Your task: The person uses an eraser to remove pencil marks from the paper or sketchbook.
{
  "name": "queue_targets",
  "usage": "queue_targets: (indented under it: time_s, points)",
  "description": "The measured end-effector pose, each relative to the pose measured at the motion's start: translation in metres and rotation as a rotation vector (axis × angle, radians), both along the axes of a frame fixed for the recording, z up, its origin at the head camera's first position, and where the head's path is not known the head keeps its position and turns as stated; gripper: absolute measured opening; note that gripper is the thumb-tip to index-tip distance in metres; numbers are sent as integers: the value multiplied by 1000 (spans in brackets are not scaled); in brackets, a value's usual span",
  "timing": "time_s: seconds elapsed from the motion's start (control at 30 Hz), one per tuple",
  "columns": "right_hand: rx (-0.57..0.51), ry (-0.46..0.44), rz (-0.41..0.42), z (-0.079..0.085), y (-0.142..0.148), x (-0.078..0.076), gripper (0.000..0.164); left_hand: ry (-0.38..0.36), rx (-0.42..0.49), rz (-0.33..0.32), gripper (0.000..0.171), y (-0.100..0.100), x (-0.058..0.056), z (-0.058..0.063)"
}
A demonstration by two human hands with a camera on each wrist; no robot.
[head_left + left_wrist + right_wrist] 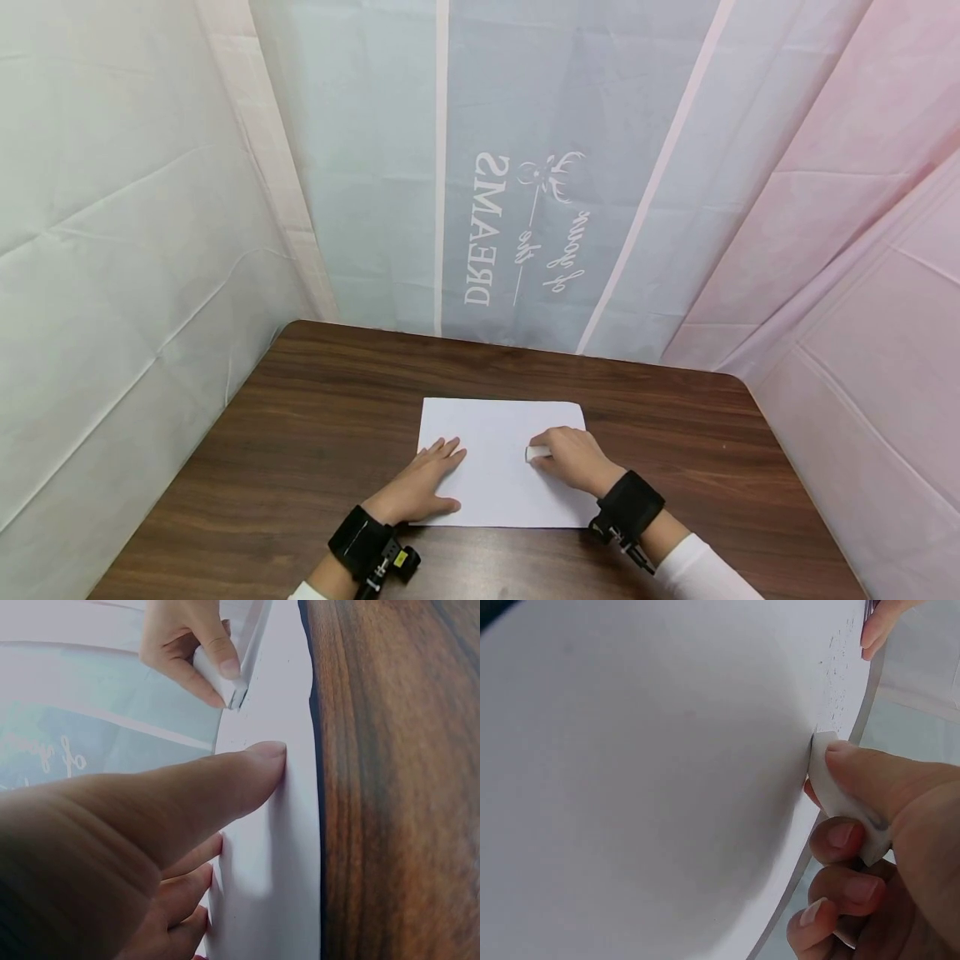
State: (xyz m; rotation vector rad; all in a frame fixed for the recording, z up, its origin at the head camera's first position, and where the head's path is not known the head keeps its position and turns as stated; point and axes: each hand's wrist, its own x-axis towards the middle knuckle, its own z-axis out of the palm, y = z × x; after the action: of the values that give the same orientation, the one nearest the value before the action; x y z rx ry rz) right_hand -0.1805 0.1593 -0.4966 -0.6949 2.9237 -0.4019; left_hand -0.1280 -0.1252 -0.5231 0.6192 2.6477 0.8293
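A white sheet of paper [495, 425] lies on the brown wooden table. My left hand [422, 487] rests on the sheet's left side, fingers spread and straight, thumb near the front edge. On the right part of the paper, my right hand [577, 458] pinches a white eraser [836, 784] between thumb and fingers. One end of the eraser touches the paper, and that end looks darkened in the left wrist view. Small dark crumbs [832, 675] are scattered on the sheet beside it in the right wrist view.
The table [337, 400] has rounded far corners. Fabric curtains [375, 167] with printed white lettering stand behind it, and plain pale cloth hangs at both sides. Each wrist wears a black band [632, 505] with a small camera.
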Motion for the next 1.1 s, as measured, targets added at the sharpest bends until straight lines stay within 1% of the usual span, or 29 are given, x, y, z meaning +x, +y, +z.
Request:
queue_targets:
  time_s: [0.13, 0.33, 0.53, 0.73, 0.87, 1.1]
  points:
    - [-27, -14, 10, -2, 2, -2, 24, 8, -5, -2, 77, 0, -1, 1]
    - [-44, 18, 19, -5, -1, -4, 24, 7, -6, -8, 76, 1, 0, 2]
    - [-63, 41, 96, -2, -20, 0, 26, 8, 5, -2, 77, 1, 1, 3]
    - [-54, 58, 168, 1, -39, 4, 28, 11, 10, -16, 78, 0, 1, 3]
    - [-45, 79, 200, 2, -48, 4, 28, 18, 9, -20, 78, 1, 1, 3]
    - [-36, 76, 229, -3, -56, 5, 28, 20, 5, -16, 78, 1, 2, 4]
